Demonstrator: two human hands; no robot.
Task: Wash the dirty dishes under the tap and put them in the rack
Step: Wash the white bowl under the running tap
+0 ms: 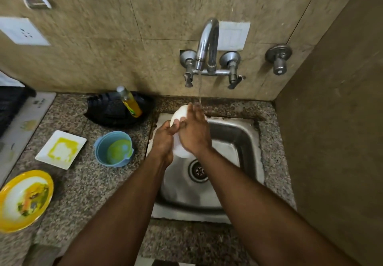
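Note:
A white bowl is held over the steel sink, under water running from the chrome tap. My left hand grips the bowl's left rim with curled fingers. My right hand lies flat across the bowl with its fingers straight, fingertips in the stream. Much of the bowl is hidden behind both hands. On the granite counter to the left wait a blue cup with green residue, a white square plate smeared yellow, and a yellow-rimmed bowl with food scraps.
A black dish rack sits at the back of the counter with a bottle of yellow dish liquid standing in it. A separate valve juts from the wall at right. A side wall closes the right. An appliance edges the far left.

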